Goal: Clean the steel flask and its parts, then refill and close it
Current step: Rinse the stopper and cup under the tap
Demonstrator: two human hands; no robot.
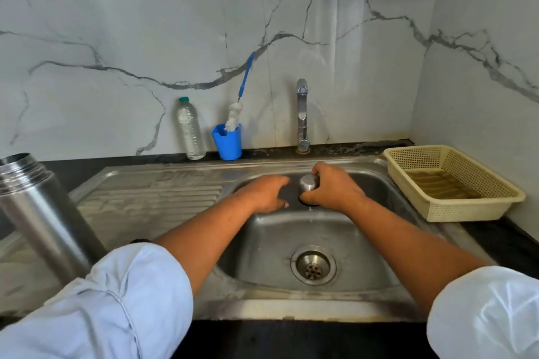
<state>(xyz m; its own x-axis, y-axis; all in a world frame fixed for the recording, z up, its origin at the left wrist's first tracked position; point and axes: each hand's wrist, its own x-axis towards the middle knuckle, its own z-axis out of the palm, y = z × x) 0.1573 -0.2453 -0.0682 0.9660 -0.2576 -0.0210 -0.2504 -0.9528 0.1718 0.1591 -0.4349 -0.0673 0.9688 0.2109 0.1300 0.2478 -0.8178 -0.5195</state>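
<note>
Sleeves [131, 300] rolled, right hand [335, 192] gripped the cap [309, 185] by the sink's [277, 236] back edge, left hand [265, 194] open; rinsing likely needed the tap [302, 114].

Dark counter [501, 242] holding a steel sink [291, 310]; plastic bottle [190, 131], blue cup [229, 144] and tap [302, 116] along the back edge, yellow basket [455, 208] at the right edge, open steel flask [38, 213] at the left

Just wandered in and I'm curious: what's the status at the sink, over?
Right hand grips steel cap over sink. Left hand open beside it. Flask body uncapped on drainboard. Nothing in the way.
</note>
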